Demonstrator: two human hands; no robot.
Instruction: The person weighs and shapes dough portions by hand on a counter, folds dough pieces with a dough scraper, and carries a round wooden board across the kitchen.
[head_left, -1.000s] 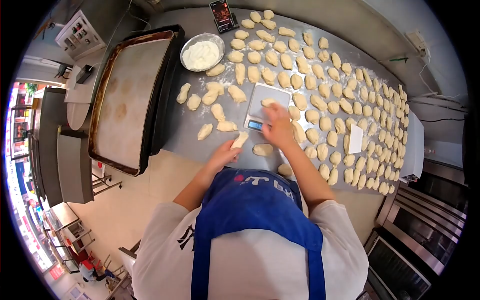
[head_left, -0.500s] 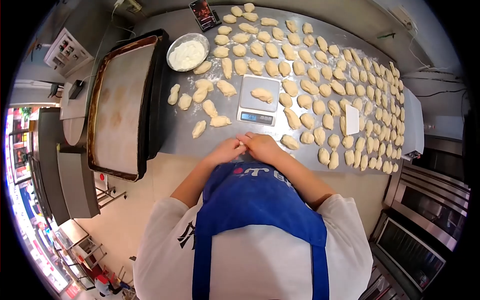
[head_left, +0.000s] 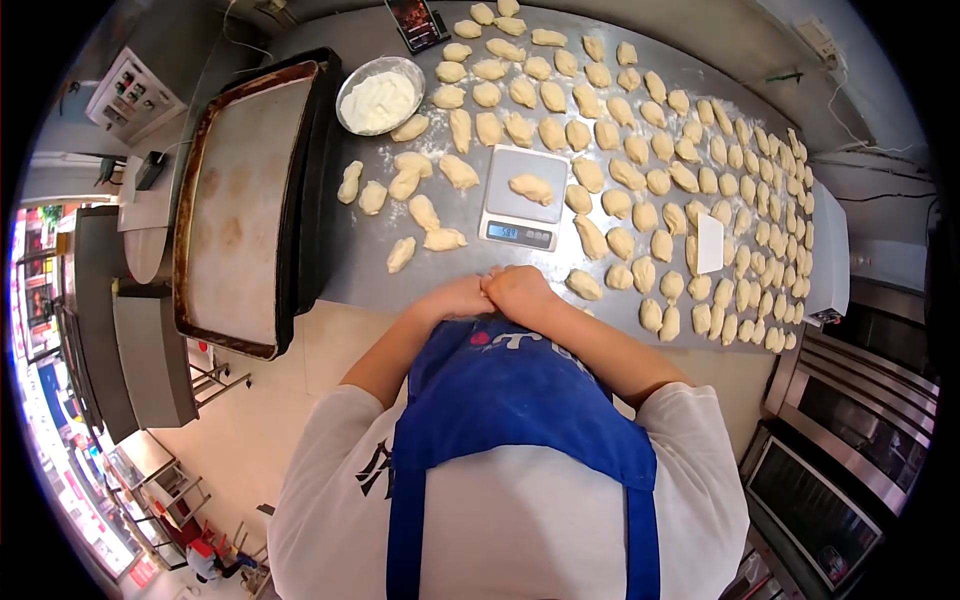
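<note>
My left hand (head_left: 463,297) and my right hand (head_left: 521,292) press together at the table's near edge, just above the apron. Both have curled fingers, and the right partly covers the left. Whatever they may hold is hidden. Beyond them a digital scale (head_left: 508,166) carries one dough piece (head_left: 531,189), its display lit. To the left of the scale lie several loose dough pieces (head_left: 444,239), some touching in pairs. Many more dough pieces (head_left: 620,242) spread in rows to the right.
A bowl of flour (head_left: 381,100) stands at the back left, near a propped phone (head_left: 416,24). Large baking trays (head_left: 236,210) are stacked along the left side. A white scraper (head_left: 709,243) rests among the dough pieces at right. Flour dusts the steel table (head_left: 365,270).
My hands have closed more tightly together; a small pale bit seen between the fingers before is now hidden. The whole view has shifted slightly. The dough on the scale stays in place.
</note>
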